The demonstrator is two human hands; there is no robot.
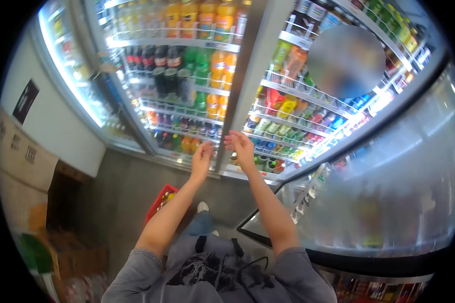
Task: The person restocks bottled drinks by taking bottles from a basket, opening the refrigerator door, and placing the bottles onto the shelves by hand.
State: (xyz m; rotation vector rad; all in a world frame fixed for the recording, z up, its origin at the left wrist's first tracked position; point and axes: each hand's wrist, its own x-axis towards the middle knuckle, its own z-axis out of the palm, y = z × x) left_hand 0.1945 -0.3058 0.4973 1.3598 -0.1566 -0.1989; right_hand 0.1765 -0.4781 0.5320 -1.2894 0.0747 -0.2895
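In the head view my left hand and my right hand are held out in front of me, close together and apart from each other. Both have loosely bent fingers, and I see nothing in either. Behind them runs the metal post between two refrigerator sections. Orange drink bottles, dark cola bottles and green bottles fill wire-fronted shelves to the left. On the right-hand shelves are rows of bottles and cans. Neither hand appears to touch a drink.
A large glass refrigerator door, fogged over, stands swung out at my right. On the floor to my left is a red basket with several items in it. Cardboard boxes are stacked at the lower left. A round blur hides part of the upper right shelves.
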